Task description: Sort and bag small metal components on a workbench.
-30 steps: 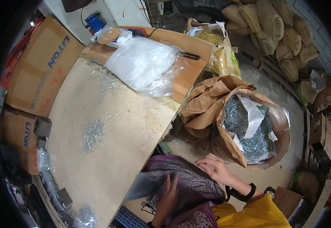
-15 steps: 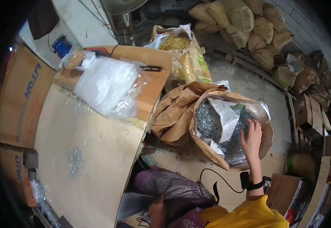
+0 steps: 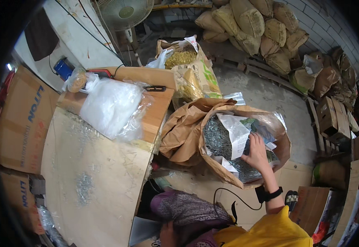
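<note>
A brown sack stands right of the frame's centre, its mouth wide, filled with thin silver bits. On the bits lies a white printed sheet, and a smaller white scrap sits near the sack's lower rim. The right hand is inside the mouth at the sheet's right edge, thumb and fingers apart; whether the fingertips press on the sheet or the bits cannot be told. A black band circles its wrist, below which a yellow sleeve fills the lower edge. The left hand is at the lower edge, over the purple patterned cloth on the lap, next to a grey panel; its fingers are mostly hidden, so I cannot tell whether they are apart or together.

Left of the sack, a pale table bears a scatter of silver bits. At its far end a board carries a white plastic bag and a black cutter. Behind the brown sack stands another sack with gold bits. A fan is at top centre-left, stacked sacks at upper right, and cartons along the left edge.
</note>
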Demonstrator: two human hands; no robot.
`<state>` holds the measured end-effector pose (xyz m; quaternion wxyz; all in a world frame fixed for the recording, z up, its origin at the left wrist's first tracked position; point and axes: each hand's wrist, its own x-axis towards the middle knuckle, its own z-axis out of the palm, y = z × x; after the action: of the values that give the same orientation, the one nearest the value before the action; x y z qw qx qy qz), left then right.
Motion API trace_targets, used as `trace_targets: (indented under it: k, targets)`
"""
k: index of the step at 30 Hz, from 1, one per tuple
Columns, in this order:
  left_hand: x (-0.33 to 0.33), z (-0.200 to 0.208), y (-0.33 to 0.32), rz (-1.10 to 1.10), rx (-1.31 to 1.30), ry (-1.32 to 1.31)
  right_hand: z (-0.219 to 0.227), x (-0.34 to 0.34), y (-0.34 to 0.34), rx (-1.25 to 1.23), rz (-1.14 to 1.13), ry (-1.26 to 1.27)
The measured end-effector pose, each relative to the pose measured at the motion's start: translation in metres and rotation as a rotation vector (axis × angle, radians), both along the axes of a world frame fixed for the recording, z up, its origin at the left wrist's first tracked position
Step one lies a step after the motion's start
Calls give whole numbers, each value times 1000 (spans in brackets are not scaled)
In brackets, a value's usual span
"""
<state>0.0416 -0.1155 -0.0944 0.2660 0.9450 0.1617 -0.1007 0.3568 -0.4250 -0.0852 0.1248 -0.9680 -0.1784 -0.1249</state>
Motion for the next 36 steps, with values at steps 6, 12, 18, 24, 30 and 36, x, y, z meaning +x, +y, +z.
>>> trace_targets:
  k: [6,12,18,24,30,36]
  targets:
    - [0,83,20,56,-62,248,22,6,11,-42,-53,339]
    - [17,114,98,512,46,-594,0,5,2,-23,-29,107]
    - [33,114,104,356,325,-346,20,11,-3,10,-55,341]
    - [10,62,122,495,274,-462,5,-1,10,-108,22,169]
    - [13,62,115,468,459,-466,0,-9,15,-62,-122,179]
    - [17,60,114,470,489,-494,-12,-6,19,55,-190,88]
